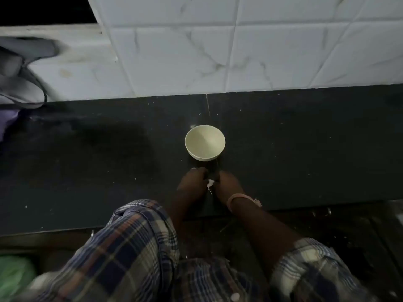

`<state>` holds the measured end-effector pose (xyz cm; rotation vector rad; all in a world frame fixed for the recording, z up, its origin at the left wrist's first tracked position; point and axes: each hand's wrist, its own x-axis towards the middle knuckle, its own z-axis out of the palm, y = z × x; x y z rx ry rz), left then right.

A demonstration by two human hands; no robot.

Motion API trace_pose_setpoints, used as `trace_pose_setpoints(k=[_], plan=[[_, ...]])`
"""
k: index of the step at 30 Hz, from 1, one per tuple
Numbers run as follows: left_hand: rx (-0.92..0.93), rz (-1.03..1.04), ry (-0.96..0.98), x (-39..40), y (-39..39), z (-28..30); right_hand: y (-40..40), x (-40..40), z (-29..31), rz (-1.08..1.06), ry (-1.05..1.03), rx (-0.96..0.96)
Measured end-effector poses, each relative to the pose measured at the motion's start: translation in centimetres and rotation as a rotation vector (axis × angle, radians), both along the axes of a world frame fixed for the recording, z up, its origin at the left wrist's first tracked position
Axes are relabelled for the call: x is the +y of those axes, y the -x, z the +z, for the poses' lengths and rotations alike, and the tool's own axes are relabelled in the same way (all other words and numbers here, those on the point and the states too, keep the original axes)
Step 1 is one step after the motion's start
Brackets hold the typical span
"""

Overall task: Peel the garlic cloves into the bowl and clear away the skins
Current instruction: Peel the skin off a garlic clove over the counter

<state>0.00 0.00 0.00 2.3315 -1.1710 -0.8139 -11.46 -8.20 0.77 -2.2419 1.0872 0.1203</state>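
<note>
Black stone makes up the counter (305, 149), flecked all over with pale specks, and a small cream bowl (205, 143) sits on it right on a seam in the slab, near the white marbled wall tiles (272, 57). Nothing shows inside the bowl from here. Just in front of it, toward the counter's edge, the person's hands are drawn close together, knuckles up, fingers curled inward: the left hand (193, 180) and the right hand (229, 184) both pinch a small white garlic clove (210, 182) between them, with a thin strip of skin dangling below it. The clove sits near the bowl but not over it. A pink band (237, 198) circles the right wrist, and rolled plaid sleeves (135, 236) cover both forearms. Off to the left, a blurred grey bag (19, 73) leans on the ledge by the tiles, and something green (13, 275) shows low at the left corner, too blurred to make out.
</note>
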Motion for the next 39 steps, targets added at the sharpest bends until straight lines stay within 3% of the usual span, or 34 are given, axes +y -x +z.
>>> trace_pose_setpoints(k=[5, 12, 15, 20, 26, 28, 32, 36, 39], plan=[[0.063, 0.131, 0.040, -0.2, 2.0, -0.7, 0.9, -0.7, -1.6, -0.064, -0.124, -0.142], [0.096, 0.318, 0.086, 0.8, 4.0, -0.6, 1.9, 0.1, -2.8, -0.026, -0.075, -0.228], [0.307, 0.453, 0.113, 1.2, 3.7, 0.0, 2.1, 0.4, -1.6, -0.145, -0.271, -0.349], [0.805, 0.632, 0.330, 2.2, 3.0, 2.4, 1.9, 1.4, 0.7, -0.349, -0.610, -0.596], [1.129, 0.651, 0.432, 4.2, 1.9, 2.6, 1.1, 3.7, 1.2, -0.448, -0.556, -0.697], [1.078, 0.601, 0.408, 4.6, 1.3, 2.5, 0.8, 3.5, 1.3, -0.463, -0.520, -0.719], [0.784, 0.518, 0.502, 4.8, 0.1, 2.7, 0.4, 3.5, 2.0, -0.440, -0.615, -0.782], [0.687, 0.415, 0.507, 4.6, 0.0, 3.7, 1.0, 3.0, 3.2, -0.291, -0.570, -0.712], [0.649, 0.415, 0.491, 4.2, 0.3, 4.1, 1.4, 2.4, 3.4, -0.314, -0.572, -0.720]])
